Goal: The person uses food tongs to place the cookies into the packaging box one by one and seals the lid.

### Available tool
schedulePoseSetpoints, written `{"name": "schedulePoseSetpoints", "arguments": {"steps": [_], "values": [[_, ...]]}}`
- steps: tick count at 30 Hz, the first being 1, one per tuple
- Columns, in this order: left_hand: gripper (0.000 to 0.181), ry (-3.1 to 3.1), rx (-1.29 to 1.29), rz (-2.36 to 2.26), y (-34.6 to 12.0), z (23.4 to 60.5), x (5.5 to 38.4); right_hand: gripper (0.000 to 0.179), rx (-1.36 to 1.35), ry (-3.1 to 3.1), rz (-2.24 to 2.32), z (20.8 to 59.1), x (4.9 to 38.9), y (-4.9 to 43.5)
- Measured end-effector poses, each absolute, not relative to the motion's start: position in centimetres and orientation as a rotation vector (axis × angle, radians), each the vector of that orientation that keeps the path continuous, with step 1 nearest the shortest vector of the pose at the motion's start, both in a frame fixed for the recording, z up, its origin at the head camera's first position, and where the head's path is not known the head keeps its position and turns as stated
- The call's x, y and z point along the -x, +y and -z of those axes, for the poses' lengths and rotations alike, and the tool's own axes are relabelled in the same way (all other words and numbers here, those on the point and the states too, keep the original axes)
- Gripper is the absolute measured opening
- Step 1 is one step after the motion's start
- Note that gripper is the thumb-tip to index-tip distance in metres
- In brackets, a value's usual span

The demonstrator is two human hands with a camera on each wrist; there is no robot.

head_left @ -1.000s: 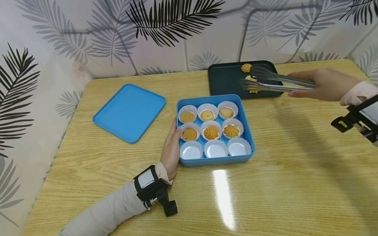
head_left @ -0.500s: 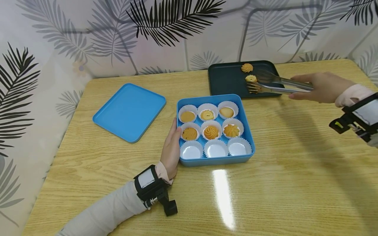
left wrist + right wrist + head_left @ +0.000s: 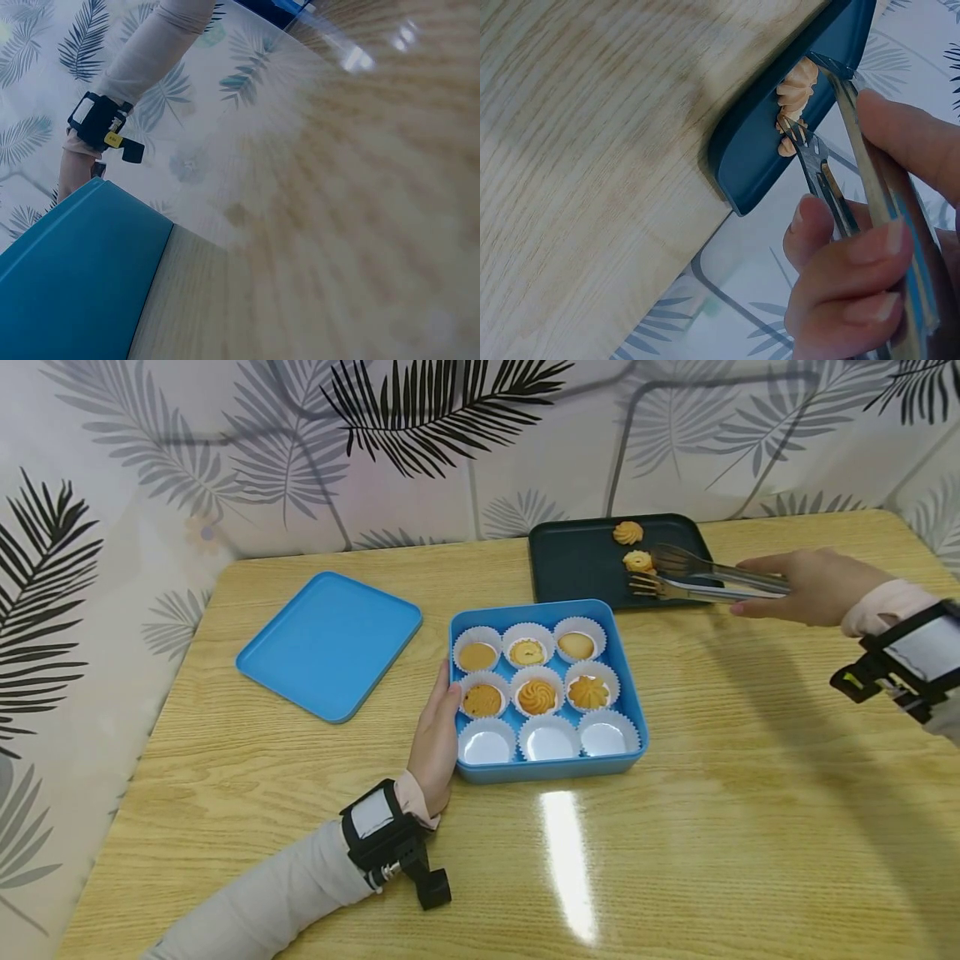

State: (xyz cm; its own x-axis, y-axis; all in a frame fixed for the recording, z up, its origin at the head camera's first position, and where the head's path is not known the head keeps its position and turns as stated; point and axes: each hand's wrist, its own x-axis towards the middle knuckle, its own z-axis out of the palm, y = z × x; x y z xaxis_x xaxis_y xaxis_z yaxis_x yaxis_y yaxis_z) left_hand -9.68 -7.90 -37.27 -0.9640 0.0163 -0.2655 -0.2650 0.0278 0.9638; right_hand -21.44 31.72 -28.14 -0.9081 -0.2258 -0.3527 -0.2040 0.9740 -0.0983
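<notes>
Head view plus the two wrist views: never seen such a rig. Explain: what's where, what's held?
No robot here: a person works bare-handed. The head view is from a camera worn on the head, looking down; the left and right wrist views come from small black cameras strapped to each wrist. On the wood-grain table sit a squarish blue plastic box with nine white fluted paper cups (six holding cookies, the front three empty), a flat squarish blue panel and a dark rectangular tray with ridged golden cookies. The left hand rests against the box's side. The right hand holds silver metal tongs at the tray; whether they grip a cookie, I can't tell.
</notes>
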Motion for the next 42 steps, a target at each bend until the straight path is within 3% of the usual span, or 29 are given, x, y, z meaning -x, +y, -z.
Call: {"name": "schedulePoseSetpoints", "arguments": {"steps": [29,42], "values": [[0.054,2.107,0.242,-2.042,-8.0,37.4,9.6,0.082,0.326,2.774,0.123,29.2,21.1,31.5],[0.054,2.100,0.233,-2.047,-8.0,37.4,9.7,0.075,0.374,2.865,0.237,28.0,20.2,31.4]]}}
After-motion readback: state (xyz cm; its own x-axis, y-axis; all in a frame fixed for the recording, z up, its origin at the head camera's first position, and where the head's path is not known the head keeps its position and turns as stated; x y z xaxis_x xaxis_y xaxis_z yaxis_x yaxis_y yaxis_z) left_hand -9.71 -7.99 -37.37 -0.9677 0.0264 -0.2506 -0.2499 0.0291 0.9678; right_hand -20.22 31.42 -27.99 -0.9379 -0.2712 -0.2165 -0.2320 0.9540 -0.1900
